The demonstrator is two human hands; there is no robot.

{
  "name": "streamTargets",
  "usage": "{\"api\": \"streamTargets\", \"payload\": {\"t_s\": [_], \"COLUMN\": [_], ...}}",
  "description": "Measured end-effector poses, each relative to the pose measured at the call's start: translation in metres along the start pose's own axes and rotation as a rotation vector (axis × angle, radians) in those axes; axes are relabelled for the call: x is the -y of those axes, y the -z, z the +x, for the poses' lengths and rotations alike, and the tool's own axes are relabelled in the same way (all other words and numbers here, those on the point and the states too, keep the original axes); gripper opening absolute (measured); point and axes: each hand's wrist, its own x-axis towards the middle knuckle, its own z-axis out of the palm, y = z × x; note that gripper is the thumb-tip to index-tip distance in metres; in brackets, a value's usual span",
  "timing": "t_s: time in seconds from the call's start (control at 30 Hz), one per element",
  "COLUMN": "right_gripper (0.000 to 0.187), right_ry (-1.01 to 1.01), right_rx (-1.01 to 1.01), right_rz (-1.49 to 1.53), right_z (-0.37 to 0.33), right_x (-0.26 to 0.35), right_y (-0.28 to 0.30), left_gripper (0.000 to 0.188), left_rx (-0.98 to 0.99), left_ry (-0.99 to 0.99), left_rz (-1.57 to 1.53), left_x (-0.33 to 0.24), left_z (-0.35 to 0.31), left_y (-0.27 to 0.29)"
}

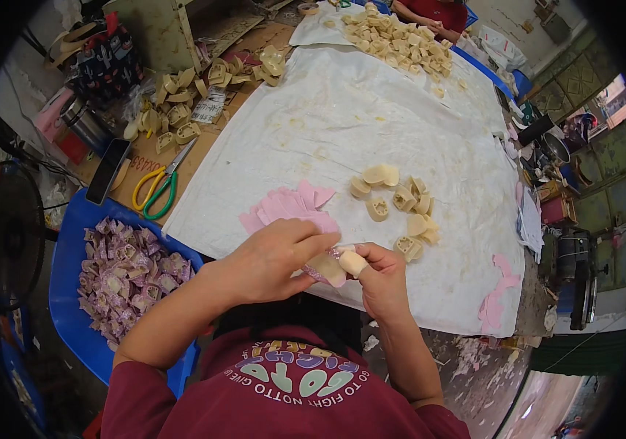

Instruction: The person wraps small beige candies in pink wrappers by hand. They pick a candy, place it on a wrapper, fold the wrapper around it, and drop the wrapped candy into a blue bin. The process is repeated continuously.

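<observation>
Low over the near edge of the white-covered table, both my hands are closed on one small cream heel-shaped block (352, 263) with a purple glittery covering piece against it. My left hand (284, 252) pinches the covering side; the fingers of my right hand (385, 282) curl round the block's right side. Fingers hide part of it. Just beyond my left hand lies a fanned pile of pink cut pieces (287, 207). Several bare cream heel-shaped blocks (404, 197) sit loosely grouped beyond my right hand.
A blue bin (72, 293) at left holds many purple-covered blocks (126, 274). Scissors (156, 190) and a phone (108, 172) lie on the table's left side. More cream blocks are heaped (401, 40) at the far end, near another person (437, 14). Pink scraps (499, 293) hang at right.
</observation>
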Motion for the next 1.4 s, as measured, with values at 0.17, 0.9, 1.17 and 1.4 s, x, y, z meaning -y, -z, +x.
{"api": "streamTargets", "payload": {"t_s": [0.17, 0.9, 1.17, 1.4], "right_gripper": [0.019, 0.03, 0.031, 0.033], "right_ry": [0.132, 0.068, 0.149, 0.2], "right_rx": [-0.005, -0.08, -0.108, -0.069], "right_rz": [-0.078, 0.218, -0.016, -0.347], "right_z": [-0.005, 0.024, 0.016, 0.019], "right_x": [0.008, 0.007, 0.012, 0.015], "right_y": [-0.009, -0.018, -0.032, -0.024], "left_gripper": [0.053, 0.04, 0.041, 0.032], "left_rx": [-0.048, -0.579, -0.619, -0.44], "left_ry": [0.028, 0.377, 0.441, 0.437], "left_rz": [0.087, -0.202, -0.168, -0.496], "left_x": [-0.009, -0.011, -0.011, -0.008], "left_z": [0.001, 0.02, 0.021, 0.012], "left_y": [0.007, -0.043, -0.044, -0.029]}}
